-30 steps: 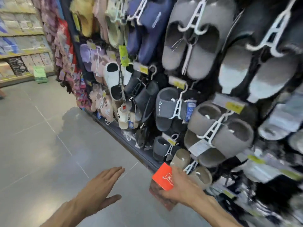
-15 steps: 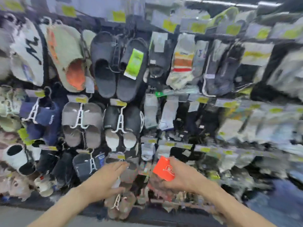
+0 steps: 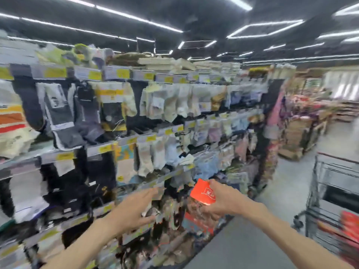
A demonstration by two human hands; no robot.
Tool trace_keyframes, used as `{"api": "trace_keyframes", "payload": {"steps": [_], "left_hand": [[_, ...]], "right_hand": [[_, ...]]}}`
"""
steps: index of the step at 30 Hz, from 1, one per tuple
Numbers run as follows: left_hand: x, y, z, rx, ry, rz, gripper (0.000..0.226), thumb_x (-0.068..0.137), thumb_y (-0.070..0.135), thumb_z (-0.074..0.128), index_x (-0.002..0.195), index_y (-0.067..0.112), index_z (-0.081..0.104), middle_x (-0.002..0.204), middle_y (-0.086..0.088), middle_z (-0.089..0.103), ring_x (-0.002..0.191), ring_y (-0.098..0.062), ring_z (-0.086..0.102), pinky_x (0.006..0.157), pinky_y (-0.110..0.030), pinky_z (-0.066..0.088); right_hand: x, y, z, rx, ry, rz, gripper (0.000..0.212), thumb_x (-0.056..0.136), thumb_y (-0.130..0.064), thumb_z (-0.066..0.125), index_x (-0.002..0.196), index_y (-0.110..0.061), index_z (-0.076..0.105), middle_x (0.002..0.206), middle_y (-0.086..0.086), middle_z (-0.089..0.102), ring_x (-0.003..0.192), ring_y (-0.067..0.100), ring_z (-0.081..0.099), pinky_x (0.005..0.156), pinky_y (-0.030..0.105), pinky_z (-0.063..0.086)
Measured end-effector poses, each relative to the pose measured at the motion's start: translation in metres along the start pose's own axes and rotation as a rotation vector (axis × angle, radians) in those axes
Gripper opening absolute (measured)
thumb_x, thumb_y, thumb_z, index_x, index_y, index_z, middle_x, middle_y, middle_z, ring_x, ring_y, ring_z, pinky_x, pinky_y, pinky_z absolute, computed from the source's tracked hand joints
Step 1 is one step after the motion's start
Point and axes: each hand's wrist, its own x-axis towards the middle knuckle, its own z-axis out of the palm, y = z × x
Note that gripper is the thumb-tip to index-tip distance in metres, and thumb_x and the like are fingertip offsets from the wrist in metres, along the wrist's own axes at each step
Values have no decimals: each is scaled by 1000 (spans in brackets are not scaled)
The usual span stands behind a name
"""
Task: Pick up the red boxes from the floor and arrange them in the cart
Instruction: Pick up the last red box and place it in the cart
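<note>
My right hand (image 3: pixel 221 200) grips a red box (image 3: pixel 202 192) with white print, held up at chest height in front of the shelves. My left hand (image 3: pixel 136 212) is stretched forward beside it, fingers apart, holding nothing. At the right edge stands a metal wire cart (image 3: pixel 330 191), blurred, with red boxes (image 3: pixel 349 223) lying in its basket. The cart is to the right of my right hand, well apart from it.
A long shelf rack (image 3: pixel 108 146) hung with socks and yellow price tags fills the left and middle. A grey floor aisle (image 3: pixel 287 183) runs between the rack and the cart. Stacked cardboard boxes (image 3: pixel 297 136) stand farther back.
My view has swung right and upward, from the floor and slipper rack to the sock shelves and the cart. The red box stays in my right hand; the left hand stays open.
</note>
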Motion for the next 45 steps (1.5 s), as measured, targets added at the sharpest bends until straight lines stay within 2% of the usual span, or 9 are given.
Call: {"api": "trace_keyframes", "payload": {"steps": [4, 6, 10, 13, 19, 26, 31, 36, 45], "left_hand": [[121, 58, 22, -29, -38, 151, 89, 91, 73, 44, 159, 27, 11, 165, 8, 14, 150, -10, 17, 117, -20, 12], [178, 83, 37, -35, -40, 220, 94, 85, 82, 36, 158, 27, 16, 165, 4, 20, 149, -11, 22, 118, -24, 19], [280, 139, 64, -48, -60, 355, 88, 90, 71, 51, 158, 26, 16, 164, 5, 22, 148, -15, 26, 116, -28, 24], [349, 179, 84, -58, -56, 457, 92, 88, 78, 45, 158, 24, 20, 162, 3, 27, 146, -17, 31, 116, -31, 29], [470, 241, 132, -116, -59, 621, 90, 89, 70, 53, 158, 26, 17, 162, 4, 25, 147, -14, 27, 117, -23, 20], [629, 267, 200, -164, -98, 783, 89, 89, 75, 49, 158, 27, 19, 161, 3, 28, 147, -15, 28, 119, -27, 22], [756, 292, 228, -151, -125, 897, 106, 78, 90, 19, 158, 21, 21, 162, -2, 28, 147, -19, 29, 120, -28, 19], [873, 331, 265, -132, -130, 932, 92, 87, 75, 48, 157, 21, 24, 160, -3, 32, 146, -20, 32, 118, -31, 23], [1059, 429, 354, -60, -181, 1071, 92, 88, 79, 35, 159, 26, 14, 164, -3, 23, 149, -24, 24, 121, -38, 23]], "right_hand": [[-24, 111, -44, -66, 67, 158, 74, 68, -64, 71, 120, -19, 45, 103, 1, 64, 91, 26, 63, 77, 39, 52], [-37, 164, -64, -42, 92, 236, 70, 69, -60, 74, 118, -19, 46, 98, -3, 62, 85, 22, 60, 70, 37, 47], [-70, 256, -98, -26, 169, 395, 72, 67, -61, 74, 121, -21, 47, 102, -3, 64, 87, 20, 61, 75, 35, 50], [-92, 310, -118, 34, 204, 488, 68, 69, -50, 75, 123, -21, 47, 90, -5, 67, 76, 15, 64, 63, 27, 50], [-105, 416, -131, 75, 254, 695, 77, 65, -67, 72, 124, -28, 42, 96, -9, 63, 80, 11, 65, 71, 37, 56], [-67, 533, -138, 136, 265, 884, 62, 67, -67, 74, 107, -28, 48, 86, 2, 70, 72, 20, 69, 58, 35, 50], [-23, 609, -156, 146, 297, 989, 67, 71, -64, 76, 115, -28, 41, 84, -1, 71, 66, 12, 67, 55, 31, 47], [4, 683, -167, 148, 342, 1087, 58, 72, -65, 75, 107, -31, 43, 83, 0, 70, 70, 15, 68, 67, 40, 56], [39, 854, -172, 155, 346, 1246, 80, 65, -76, 70, 123, -28, 42, 87, 0, 70, 73, 13, 68, 68, 43, 56]]}}
